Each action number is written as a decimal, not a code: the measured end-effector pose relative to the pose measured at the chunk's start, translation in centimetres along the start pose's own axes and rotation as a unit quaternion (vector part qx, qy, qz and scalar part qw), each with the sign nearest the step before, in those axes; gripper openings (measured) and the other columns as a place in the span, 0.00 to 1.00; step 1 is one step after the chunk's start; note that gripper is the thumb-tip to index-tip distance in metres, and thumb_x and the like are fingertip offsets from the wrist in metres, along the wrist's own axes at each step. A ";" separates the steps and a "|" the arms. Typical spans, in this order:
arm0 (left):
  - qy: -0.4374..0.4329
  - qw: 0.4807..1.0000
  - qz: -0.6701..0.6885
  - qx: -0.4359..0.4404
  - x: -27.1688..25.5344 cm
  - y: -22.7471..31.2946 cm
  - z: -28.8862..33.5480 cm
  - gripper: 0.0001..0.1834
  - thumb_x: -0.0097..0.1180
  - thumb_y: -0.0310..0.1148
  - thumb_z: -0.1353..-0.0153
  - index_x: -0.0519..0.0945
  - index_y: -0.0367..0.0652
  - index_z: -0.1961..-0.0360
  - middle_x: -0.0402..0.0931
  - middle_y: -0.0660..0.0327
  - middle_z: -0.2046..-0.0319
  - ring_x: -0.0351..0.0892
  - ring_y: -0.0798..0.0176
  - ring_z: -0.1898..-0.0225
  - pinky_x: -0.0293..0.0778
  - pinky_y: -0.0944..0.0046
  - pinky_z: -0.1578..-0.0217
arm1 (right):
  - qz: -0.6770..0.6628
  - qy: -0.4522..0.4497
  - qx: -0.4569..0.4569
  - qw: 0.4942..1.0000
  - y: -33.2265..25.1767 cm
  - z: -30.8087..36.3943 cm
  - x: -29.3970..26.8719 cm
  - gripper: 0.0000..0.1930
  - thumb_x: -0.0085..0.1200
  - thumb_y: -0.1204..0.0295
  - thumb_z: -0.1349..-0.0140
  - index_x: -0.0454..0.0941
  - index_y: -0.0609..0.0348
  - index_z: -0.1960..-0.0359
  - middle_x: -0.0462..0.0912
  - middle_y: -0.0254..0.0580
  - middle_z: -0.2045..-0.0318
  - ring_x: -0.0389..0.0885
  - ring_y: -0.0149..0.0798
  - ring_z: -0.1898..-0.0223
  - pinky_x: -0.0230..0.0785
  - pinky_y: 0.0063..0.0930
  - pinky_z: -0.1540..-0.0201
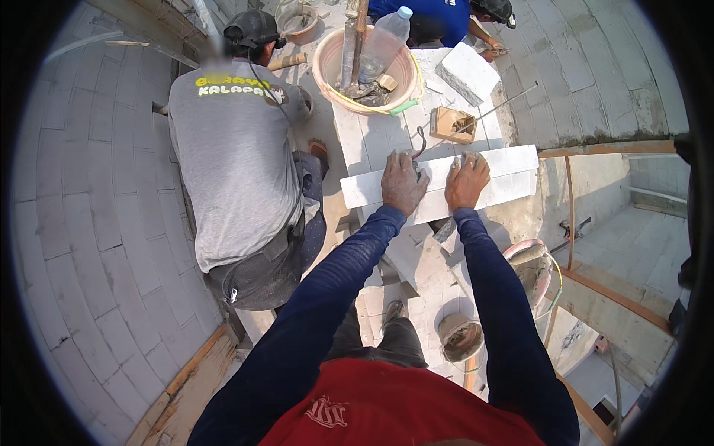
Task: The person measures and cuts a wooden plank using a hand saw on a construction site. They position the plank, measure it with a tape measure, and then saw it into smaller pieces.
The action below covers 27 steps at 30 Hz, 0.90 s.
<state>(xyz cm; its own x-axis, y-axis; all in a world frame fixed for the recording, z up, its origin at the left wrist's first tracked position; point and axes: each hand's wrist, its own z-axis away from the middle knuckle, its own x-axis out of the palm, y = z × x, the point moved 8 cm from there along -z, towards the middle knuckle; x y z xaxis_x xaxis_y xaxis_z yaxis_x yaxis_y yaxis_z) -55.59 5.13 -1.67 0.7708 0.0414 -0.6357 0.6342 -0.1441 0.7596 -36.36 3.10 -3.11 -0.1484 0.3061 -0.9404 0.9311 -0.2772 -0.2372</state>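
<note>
A long white lightweight block (506,177) lies crosswise on top of a white block wall. My left hand (402,182) lies flat on its near-left part, fingers spread over the top. My right hand (466,181) presses flat on the block just to the right of it. Both hands are dusty with mortar, and both forearms wear dark blue sleeves. Neither hand holds a tool.
A pink tub (327,68) with mortar, tools and a plastic bottle (393,24) stands farther along the wall. Beyond the block are a wooden float (451,123) and a loose block piece (467,71). A person in a grey shirt (234,156) crouches left. Buckets (460,336) stand below; open drop at right.
</note>
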 end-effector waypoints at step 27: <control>-0.040 0.999 -0.035 0.003 1.8 -0.5 -1.8 0.21 0.67 0.38 0.50 0.83 0.44 0.53 0.78 0.55 0.58 0.78 0.49 0.57 0.77 0.53 0.53 | -0.289 0.057 0.075 0.953 -7.4 -14.5 -1.1 0.14 0.55 0.72 0.34 0.76 0.65 0.50 0.76 0.56 0.51 0.72 0.56 0.47 0.63 0.47 0.42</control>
<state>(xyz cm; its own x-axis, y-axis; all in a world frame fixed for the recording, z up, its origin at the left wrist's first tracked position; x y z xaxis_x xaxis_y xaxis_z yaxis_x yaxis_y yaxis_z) -54.44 7.04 -2.95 0.7174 -0.0284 -0.6960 0.6855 -0.1489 0.7127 -38.23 17.98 3.23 -0.5771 0.5411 -0.6117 0.6456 -0.1565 -0.7475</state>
